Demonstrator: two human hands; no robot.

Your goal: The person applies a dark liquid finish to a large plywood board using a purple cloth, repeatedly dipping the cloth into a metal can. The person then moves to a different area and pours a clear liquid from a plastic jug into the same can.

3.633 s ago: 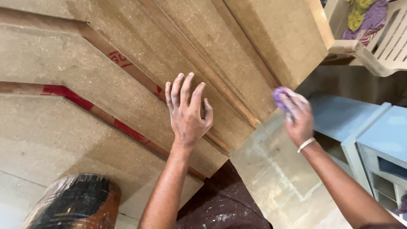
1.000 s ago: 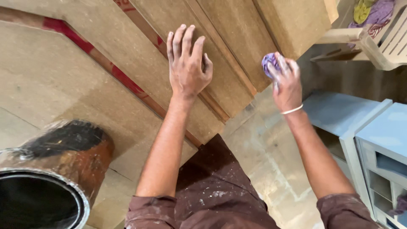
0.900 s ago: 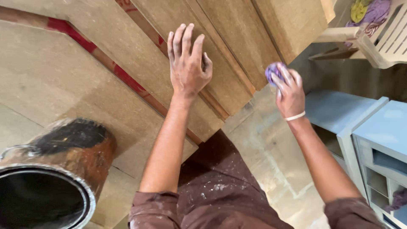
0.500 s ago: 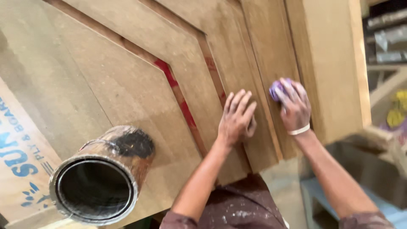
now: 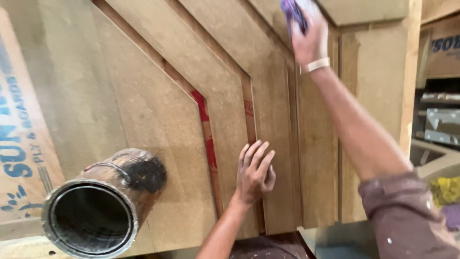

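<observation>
My left hand (image 5: 255, 171) lies flat, fingers spread, on a tan fibreboard panel (image 5: 143, 96) with raised strips and red-marked grooves. My right hand (image 5: 309, 36) reaches up to the panel's top edge and grips a purple cloth (image 5: 291, 10), which is partly hidden by my fingers and blurred. A pale band circles my right wrist. A dirty open metal can (image 5: 103, 204) stands on the panel at the lower left, a short way left of my left hand.
A board with blue printed lettering (image 5: 19, 144) lies at the far left. Shelves with metal parts (image 5: 441, 122) stand at the right, with yellow and purple rags (image 5: 448, 192) below them. A wooden upright (image 5: 411, 72) bounds the panel's right side.
The view has swung, so the panel now looks nearly upright. My right hand moved up along the panel with the cloth. My left hand stays flat on the board. The can came closer.
</observation>
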